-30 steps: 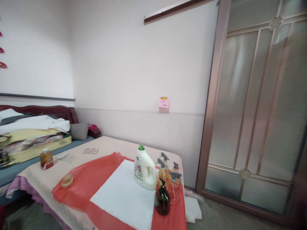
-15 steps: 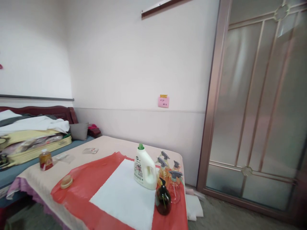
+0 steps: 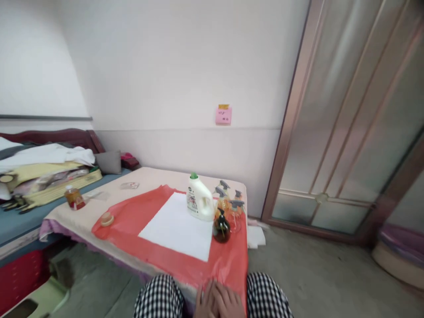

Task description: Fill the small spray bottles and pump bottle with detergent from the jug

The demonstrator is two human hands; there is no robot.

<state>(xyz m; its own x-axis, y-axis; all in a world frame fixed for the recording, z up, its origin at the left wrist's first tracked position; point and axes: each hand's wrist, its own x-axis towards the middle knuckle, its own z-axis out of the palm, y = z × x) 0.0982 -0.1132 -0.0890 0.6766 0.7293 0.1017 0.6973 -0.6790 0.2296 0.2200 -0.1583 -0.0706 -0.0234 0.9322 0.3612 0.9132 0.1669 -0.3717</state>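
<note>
Left hand and right hand lie together at the worktop's near edge, fingers loosely extended, no object visible in either.
To rest well here, keep fingers flat and light, without dragging the red plastic sheet; contact with it is hard to confirm. Thin, glossy and creased, it spreads from the near edge toward the middle and right edge. Upon it, near the right edge, stands a dark pump bottle, left of which lies a smooth white mat; farther back, an upright cream detergent jug with a green cap stands beside grey-triggered spray bottles.
</note>
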